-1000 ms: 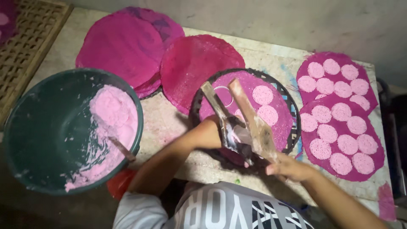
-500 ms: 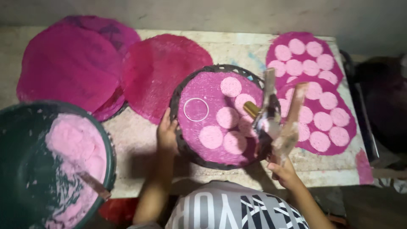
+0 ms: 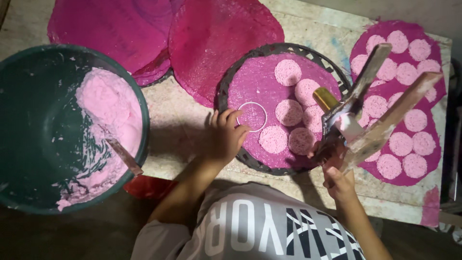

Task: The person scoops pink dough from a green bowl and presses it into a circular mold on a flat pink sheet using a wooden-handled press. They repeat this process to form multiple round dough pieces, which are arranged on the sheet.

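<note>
The person's left hand [image 3: 226, 137] rests on the near-left rim of the round woven tray [image 3: 226, 91], its fingers [image 3: 235, 115] loosely spread and touching the thin metal ring [image 3: 251, 117] that lies flat on the magenta cloth [image 3: 255, 86] lining the tray. Five pale pink discs [image 3: 288, 72] sit on that cloth to the right of the ring, some touching one another. The right hand [image 3: 339, 180] is closed around the handles of two long flat wooden spatulas [image 3: 385, 127], crusted with dried paste, held up over the tray's right edge; a small brass-coloured cylinder [image 3: 326, 98] shows just beside them. At the left edge of the surface stands a dark green basin [image 3: 29, 110] holding pink paste [image 3: 108, 113]. More disc-covered cloths [image 3: 423, 159] lie toward the right edge. To fill the ring well, I'd judge the left fingers should pin it flat, clear of its neighbours, so paste spreads level to the rim.
</note>
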